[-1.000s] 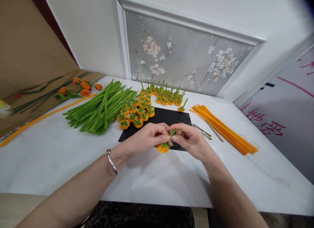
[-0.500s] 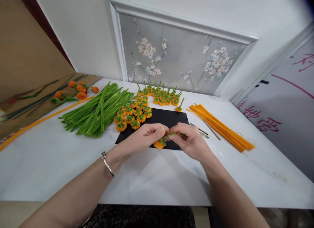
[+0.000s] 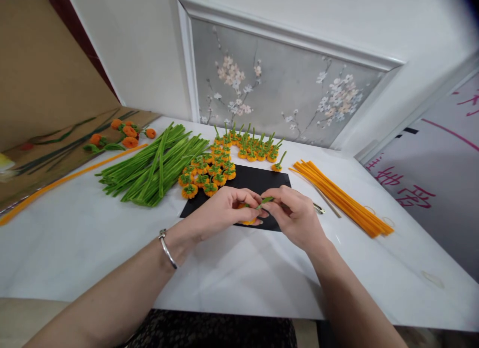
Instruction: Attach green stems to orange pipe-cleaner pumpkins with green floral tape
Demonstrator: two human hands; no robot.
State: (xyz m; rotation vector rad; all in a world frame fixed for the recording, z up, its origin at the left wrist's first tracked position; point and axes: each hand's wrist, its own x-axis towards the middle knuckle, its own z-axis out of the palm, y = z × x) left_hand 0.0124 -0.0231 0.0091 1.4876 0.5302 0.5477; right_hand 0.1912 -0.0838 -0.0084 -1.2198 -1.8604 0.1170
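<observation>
Between my two hands, over the front of a black mat (image 3: 262,179), is a small orange pipe-cleaner pumpkin (image 3: 247,219) with green on top. My left hand (image 3: 224,206) is closed around it, so its far side is hidden. With thumb and forefinger, my right hand (image 3: 294,210) pinches the green pipe-cleaner stem (image 3: 266,200) that comes from it. Just beyond my left hand stands a cluster of finished-looking orange pumpkins (image 3: 209,189) with curled green tops. Others farther back carry straight upright green stems, and a single pumpkin (image 3: 277,167) sits at the mat's far right edge.
A pile of green pipe cleaners (image 3: 153,168) lies at left, a bundle of orange pipe cleaners (image 3: 344,200) at right. A thin stick (image 3: 331,205) and a metal tool (image 3: 319,208) lie beside the bundle. Orange fuzzy flowers (image 3: 129,133) rest at far left, and a wall panel (image 3: 284,78) stands behind.
My left fingers have closed farther over the pumpkin, covering more of it. The green stem now shows more between my hands. The whole view has shifted slightly.
</observation>
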